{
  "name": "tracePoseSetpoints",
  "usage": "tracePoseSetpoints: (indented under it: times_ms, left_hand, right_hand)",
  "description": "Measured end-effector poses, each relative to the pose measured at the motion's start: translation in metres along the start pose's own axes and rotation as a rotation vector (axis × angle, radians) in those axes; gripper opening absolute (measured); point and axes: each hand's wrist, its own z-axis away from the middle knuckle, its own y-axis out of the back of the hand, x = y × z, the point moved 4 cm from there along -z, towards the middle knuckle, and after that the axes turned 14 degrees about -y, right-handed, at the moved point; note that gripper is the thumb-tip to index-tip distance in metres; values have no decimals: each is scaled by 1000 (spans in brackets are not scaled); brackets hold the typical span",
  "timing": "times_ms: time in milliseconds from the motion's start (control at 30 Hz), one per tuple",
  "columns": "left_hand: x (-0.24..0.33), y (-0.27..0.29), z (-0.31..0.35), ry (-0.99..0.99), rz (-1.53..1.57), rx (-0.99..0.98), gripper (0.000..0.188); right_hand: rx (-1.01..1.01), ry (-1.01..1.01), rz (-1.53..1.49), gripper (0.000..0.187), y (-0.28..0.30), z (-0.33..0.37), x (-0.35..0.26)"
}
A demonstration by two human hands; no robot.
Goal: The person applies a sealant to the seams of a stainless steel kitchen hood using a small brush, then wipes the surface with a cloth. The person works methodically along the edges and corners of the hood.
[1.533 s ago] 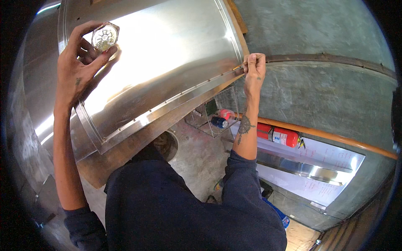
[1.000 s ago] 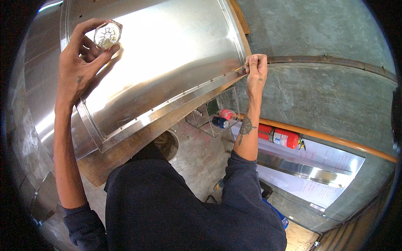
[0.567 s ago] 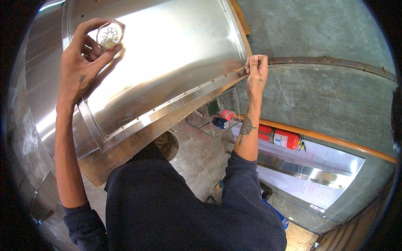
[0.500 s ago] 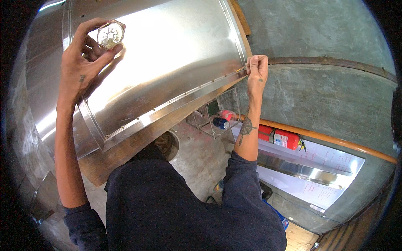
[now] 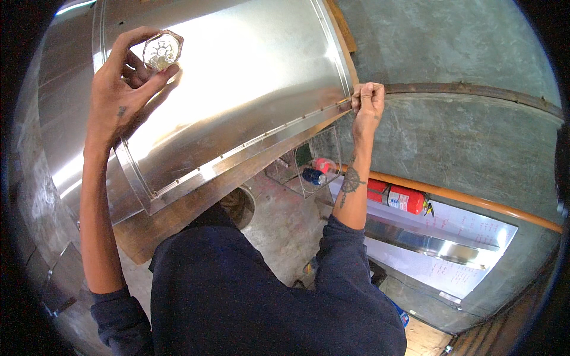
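Note:
My left hand [image 5: 122, 89] is closed round a small clear faceted glass [image 5: 162, 51], held above a shiny metal sheet [image 5: 219, 113]; light-coloured contents seem to show inside it. At the sheet's right corner, my right hand [image 5: 368, 101] pinches a thin orange-brown stick [image 5: 343, 102]. Most of the stick is hidden by the fingers, so its exact kind cannot be made out. Its visible end points left, by the raised seam [image 5: 252, 142] that runs along the near edge with small dark marks spaced on it.
Under the sheet is a wooden board edge [image 5: 172, 222]. Below its right end stands a wire rack [image 5: 304, 191] with a dark blue container [image 5: 313, 176]. Along the grey wall are an orange pipe [image 5: 475, 203], a red fire extinguisher [image 5: 407, 199] and a whiteboard [image 5: 475, 228].
My right hand has shifted slightly right and down, with the stick still pinched. The glass in my left hand appears a little further right in the view.

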Motion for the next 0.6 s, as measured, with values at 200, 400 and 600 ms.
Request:
tracePoseSetpoints:
  times_ms: [200, 400, 600]
  left_hand:
    - [2, 0, 1, 3, 6, -3, 58]
    - [12, 7, -4, 12, 8, -19, 56]
    - [19, 11, -9, 141, -4, -81, 60]
  right_hand:
    - [18, 17, -345, 21, -6, 8, -16]
    - [-46, 121, -322, 21, -108, 49, -96]
    - [-150, 303, -118, 16, -207, 90, -137]
